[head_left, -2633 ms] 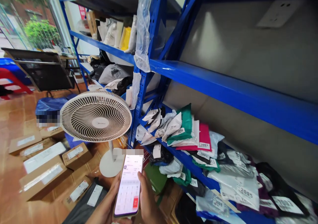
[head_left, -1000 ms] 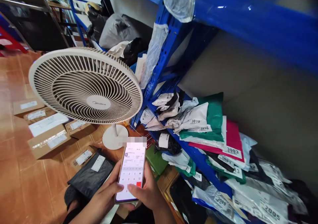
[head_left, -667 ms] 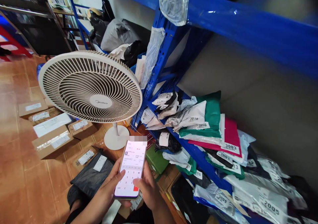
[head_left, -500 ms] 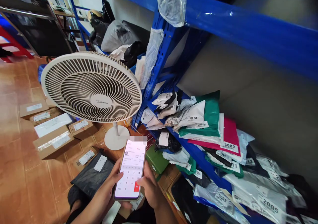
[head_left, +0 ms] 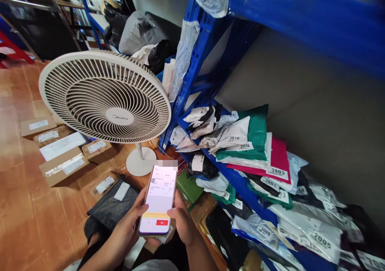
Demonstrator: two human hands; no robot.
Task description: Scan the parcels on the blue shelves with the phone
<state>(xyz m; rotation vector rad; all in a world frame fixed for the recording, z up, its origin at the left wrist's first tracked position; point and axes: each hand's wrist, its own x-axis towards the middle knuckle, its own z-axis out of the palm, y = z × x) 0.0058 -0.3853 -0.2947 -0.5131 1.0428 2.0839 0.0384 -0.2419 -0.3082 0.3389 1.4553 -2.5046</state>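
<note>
- Your left hand wraps the phone from below and along its left edge, thumb lying on the left margin of the screen; it is closed around the phone and carries most of its weight.
- Your right hand cups the right edge, thumb resting on the lower right of the lit screen, fingers curled behind.
- The phone is upright and tilted toward you, held in the air above the floor, in front of the fan and left of the blue shelf.
- Judge it light, rigid and slick: glass front, smooth back, likely to crack if it drops on the tiled floor.
- Best hold is on the two long edges, palm under the lower end, leaving the screen free for the thumb.
- Further out lie a black mailer bag on the floor, cardboard boxes beyond it, and numbered parcels piled on the shelf.
</note>
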